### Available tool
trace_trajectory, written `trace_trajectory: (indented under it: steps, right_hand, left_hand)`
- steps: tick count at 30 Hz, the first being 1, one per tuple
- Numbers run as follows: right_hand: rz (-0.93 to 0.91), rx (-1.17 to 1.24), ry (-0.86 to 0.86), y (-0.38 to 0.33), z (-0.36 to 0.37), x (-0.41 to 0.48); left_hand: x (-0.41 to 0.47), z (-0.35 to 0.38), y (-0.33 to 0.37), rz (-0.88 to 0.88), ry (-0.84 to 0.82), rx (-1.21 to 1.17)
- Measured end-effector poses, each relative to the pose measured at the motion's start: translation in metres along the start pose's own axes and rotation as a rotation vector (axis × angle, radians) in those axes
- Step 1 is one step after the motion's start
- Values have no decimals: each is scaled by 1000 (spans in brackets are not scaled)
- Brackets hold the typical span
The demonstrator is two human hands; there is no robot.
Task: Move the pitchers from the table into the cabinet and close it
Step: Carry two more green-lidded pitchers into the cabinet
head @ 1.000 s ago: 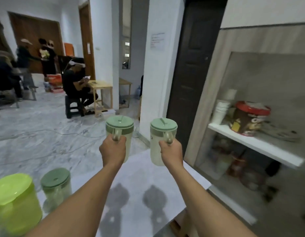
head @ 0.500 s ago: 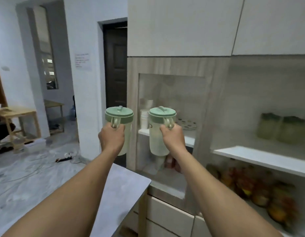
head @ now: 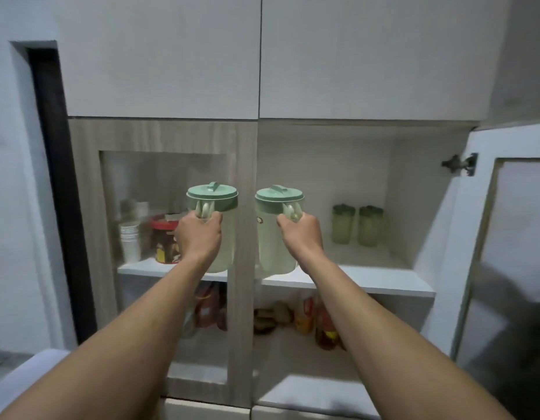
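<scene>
I'm holding two pitchers upright before the cabinet (head: 323, 165).
My left hand (head: 199, 234) is gripping the left pitcher (head: 214, 231) by its handle, my right hand (head: 302, 234) the right pitcher (head: 271, 237); both are translucent, cylindrical, green-lidded, with the open compartment at 2 o'clock.

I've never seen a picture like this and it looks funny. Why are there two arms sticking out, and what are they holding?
The camera sits on a person's head, so you see their own arms reaching forward. The left hand holds one pitcher by its handle, and the right hand holds another pitcher. Both have green lids. In front is a cabinet. Its right door is open, and two green jars already stand on the white shelf inside. Behind the shut glass door on the left are paper cups and a red-lidded tub.
</scene>
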State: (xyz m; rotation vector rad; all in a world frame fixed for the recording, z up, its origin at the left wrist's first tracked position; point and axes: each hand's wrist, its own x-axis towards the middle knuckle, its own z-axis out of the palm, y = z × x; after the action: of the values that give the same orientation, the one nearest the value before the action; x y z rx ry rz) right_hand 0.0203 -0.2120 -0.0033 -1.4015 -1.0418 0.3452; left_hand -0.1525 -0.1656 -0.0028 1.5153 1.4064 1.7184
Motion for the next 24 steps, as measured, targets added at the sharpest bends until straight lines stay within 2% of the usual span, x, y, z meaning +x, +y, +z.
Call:
trace_trajectory:
  steps: [11, 24]
  right_hand:
    - [68, -38, 211, 59, -114, 94]
    - [144, -103, 358, 121, -121, 188]
  left_hand:
    - [-15, 168, 50, 26, -189, -159]
    - [40, 296, 21, -45, -317, -163]
